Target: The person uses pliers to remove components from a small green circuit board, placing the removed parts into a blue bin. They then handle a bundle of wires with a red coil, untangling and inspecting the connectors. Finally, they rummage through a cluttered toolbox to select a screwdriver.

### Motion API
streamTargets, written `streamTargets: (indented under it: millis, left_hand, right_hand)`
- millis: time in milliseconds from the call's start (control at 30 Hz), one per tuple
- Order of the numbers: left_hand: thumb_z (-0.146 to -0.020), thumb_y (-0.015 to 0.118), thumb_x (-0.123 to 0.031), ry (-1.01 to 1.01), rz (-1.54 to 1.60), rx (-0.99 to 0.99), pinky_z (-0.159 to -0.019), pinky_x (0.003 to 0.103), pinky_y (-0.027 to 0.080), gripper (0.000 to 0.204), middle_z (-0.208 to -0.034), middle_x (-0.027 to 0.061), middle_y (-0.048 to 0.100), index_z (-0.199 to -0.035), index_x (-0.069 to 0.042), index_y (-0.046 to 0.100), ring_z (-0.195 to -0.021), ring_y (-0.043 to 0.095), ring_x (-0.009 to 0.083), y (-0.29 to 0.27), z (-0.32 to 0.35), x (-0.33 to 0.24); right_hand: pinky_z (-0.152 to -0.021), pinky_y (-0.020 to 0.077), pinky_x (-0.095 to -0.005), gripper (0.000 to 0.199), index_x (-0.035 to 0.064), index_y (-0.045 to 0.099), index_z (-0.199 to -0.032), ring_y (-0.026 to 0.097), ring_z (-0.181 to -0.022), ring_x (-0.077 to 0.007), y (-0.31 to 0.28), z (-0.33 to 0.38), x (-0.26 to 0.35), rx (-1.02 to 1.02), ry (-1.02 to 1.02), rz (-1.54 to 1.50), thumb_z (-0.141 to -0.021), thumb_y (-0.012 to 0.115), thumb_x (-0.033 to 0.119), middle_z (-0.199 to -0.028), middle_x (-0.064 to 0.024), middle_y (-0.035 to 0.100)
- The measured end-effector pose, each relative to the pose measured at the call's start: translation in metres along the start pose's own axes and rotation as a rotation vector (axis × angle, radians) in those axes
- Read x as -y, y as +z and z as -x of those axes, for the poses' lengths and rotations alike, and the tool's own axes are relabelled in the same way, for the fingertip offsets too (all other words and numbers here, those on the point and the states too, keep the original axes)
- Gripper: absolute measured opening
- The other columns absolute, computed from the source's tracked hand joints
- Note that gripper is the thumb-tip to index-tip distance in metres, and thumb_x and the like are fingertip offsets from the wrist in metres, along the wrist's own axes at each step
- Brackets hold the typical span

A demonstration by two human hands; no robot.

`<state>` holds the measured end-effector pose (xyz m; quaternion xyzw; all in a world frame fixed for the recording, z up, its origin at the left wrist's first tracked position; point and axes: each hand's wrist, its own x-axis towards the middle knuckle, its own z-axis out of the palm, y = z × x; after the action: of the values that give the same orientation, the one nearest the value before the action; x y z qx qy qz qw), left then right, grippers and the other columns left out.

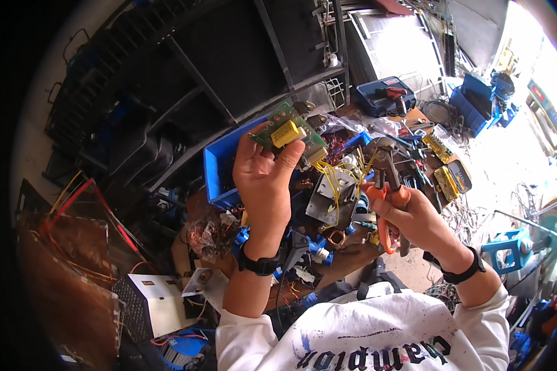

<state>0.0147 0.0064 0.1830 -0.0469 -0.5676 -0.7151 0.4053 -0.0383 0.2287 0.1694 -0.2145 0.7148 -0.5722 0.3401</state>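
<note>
My left hand (264, 179) is raised and closed on the edge of a green circuit board (283, 116), the thumb on its near side. A yellow block-shaped component (285, 134) sits on the board. From its right end, yellow wires (332, 176) hang down over a grey metal housing (328, 201). To the right, my right hand (418, 213) is wrapped round pliers with orange handles (384, 234). Their dark metal jaws point up and away from me, close to the wires. Whether the jaws touch a wire cannot be made out.
A blue bin (220, 164) stands behind my left hand. Beyond lies a blue toolbox (385, 94); yellow bit sets (447, 182) lie at the right. Loose wires and parts clutter the worktop. A white metal case (158, 303) stands lower left, a blue frame (507, 250) at the right.
</note>
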Motion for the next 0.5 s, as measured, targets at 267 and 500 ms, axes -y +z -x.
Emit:
streamTargets:
  millis: [267, 500]
  left_hand:
    - [-0.079, 0.07, 0.007, 0.02, -0.011, 0.015, -0.09, 0.027, 0.048, 0.035, -0.106, 0.006, 0.063, -0.11, -0.002, 0.056, -0.101, 0.059, 0.0138, -0.007, 0.009, -0.002]
    - [-0.083, 0.067, 0.002, -0.272, -0.102, -0.122, -0.082, 0.023, 0.049, 0.024, -0.098, 0.003, 0.066, -0.105, -0.003, 0.059, -0.09, 0.06, 0.0081, -0.061, 0.042, 0.078]
  right_hand:
    - [-0.051, 0.0494, -0.0222, 0.032, 0.0005, 0.061, -0.116, 0.061, -0.054, -0.0092, 0.0, -0.004, -0.006, 0.006, 0.011, -0.075, -0.092, 0.062, 0.023, -0.064, -0.0024, 0.062]
    - [-0.05, 0.048, -0.0215, 0.034, -0.0021, 0.057, -0.12, 0.059, -0.052, -0.0086, -0.007, -0.012, -0.041, -0.058, 0.058, -0.078, -0.093, 0.059, 0.019, -0.064, -0.0042, 0.062]
